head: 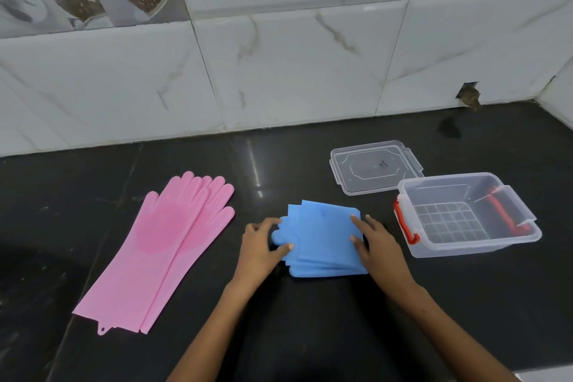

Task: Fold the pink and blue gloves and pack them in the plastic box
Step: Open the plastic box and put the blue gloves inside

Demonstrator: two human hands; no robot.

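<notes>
Both hands pinch folded blue gloves [322, 239] – left hand [263, 245], right hand [376, 246] at its sides; pink gloves [161, 245] flat, plastic box [465, 245] open.

No readable text, label, brand, number or sign shows anywhere in this view (the clear lid [375, 166] carries only a small dark mark, too small to make out as letters or digits).
</notes>
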